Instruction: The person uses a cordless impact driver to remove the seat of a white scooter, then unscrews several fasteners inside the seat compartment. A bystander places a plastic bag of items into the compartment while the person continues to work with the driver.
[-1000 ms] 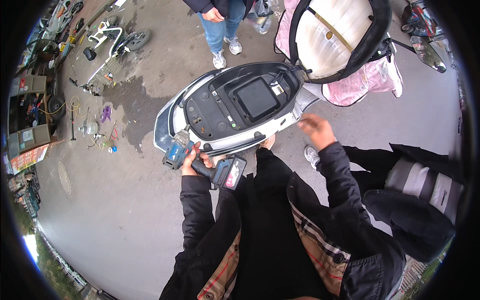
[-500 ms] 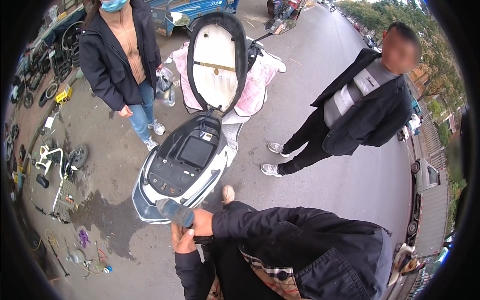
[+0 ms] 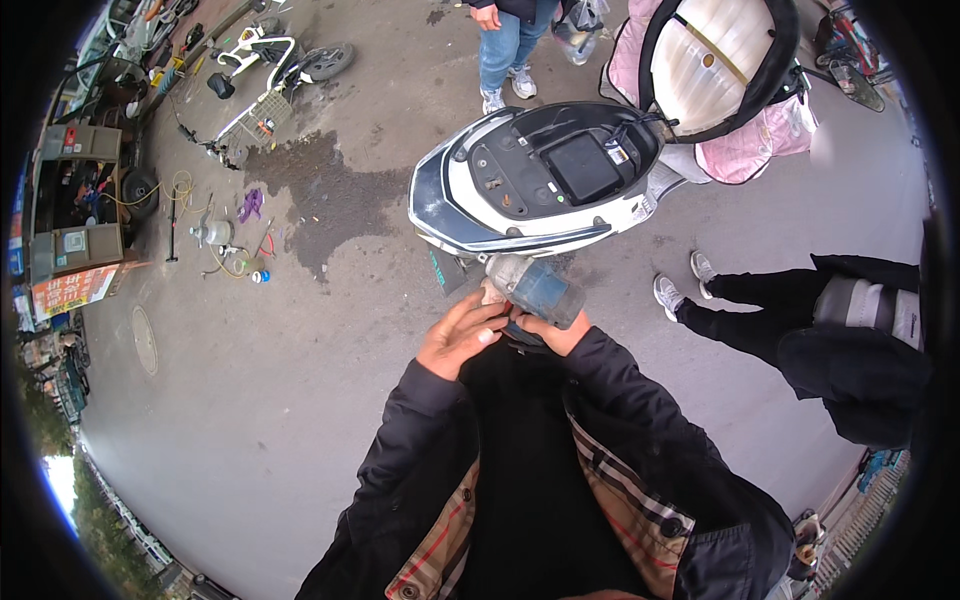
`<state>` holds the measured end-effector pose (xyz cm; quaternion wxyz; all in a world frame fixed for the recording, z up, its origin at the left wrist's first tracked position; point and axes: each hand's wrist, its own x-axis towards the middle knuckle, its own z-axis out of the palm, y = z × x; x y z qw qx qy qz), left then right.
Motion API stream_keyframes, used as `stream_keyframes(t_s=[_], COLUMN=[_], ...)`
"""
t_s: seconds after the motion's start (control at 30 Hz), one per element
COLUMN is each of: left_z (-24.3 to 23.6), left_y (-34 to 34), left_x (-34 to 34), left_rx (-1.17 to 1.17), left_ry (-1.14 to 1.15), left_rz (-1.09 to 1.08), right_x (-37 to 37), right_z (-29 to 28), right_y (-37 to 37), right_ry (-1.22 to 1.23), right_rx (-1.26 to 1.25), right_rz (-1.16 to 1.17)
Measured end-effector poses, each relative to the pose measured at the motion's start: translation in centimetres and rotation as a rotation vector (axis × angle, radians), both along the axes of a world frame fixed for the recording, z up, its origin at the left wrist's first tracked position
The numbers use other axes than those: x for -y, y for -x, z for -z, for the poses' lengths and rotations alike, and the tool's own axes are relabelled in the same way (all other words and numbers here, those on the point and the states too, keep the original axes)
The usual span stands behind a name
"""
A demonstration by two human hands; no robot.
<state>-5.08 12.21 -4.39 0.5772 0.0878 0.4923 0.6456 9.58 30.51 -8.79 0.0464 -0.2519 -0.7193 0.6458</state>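
A grey cordless power tool [image 3: 540, 290] with a rounded body is held in front of my chest. My right hand [image 3: 565, 332] grips it from below, its fingers partly hidden by the body. Beside the tool's front end is my left hand [image 3: 462, 335], fingers stretched out and close to the tool; whether they touch it cannot be made out. Just beyond both hands stands a white and dark blue scooter [image 3: 540, 185]. Its seat [image 3: 712, 65] is tipped up, baring the black storage compartment [image 3: 500, 172].
Someone in jeans [image 3: 515, 50] stands behind the scooter; another person in black trousers [image 3: 745, 310] stands to the right. On the left are a small white bike [image 3: 270, 65], a clear jug [image 3: 212, 232], a purple glove-like item [image 3: 250, 205], pliers [image 3: 268, 245] and a tool cabinet [image 3: 85, 140].
My view has turned left and down, so the scooter sits farther right and higher. The tool has swung round in my right hand, and my left hand's fingers now stretch alongside its front.
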Motion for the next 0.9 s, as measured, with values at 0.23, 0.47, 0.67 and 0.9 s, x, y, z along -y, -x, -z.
stream_keyframes(t_s=[0.23, 0.47, 0.67, 0.9], left_z=[2.0, 3.1, 4.7, 7.5], left_y=[1.4, -2.1, -0.4, 5.1], left_x=[-1.4, 0.0, 5.8, 16.8], left_rx=[-0.071, -0.174, -0.001, -0.282], left_ry=[0.274, 0.421, 0.405, 0.203], left_rz=[-0.253, -0.364, -0.477, -0.683], right_x=[-0.3, 1.9, 5.4, 15.6], right_z=[0.4, -0.6, -2.1, -2.3], right_y=[-1.3, 0.4, 4.5, 13.3], right_ry=[-0.099, 0.101, 0.092, -0.042], right_rx=[-0.017, -0.011, -0.004, 0.016], right_rz=[-0.101, -0.219, -0.375, -0.592])
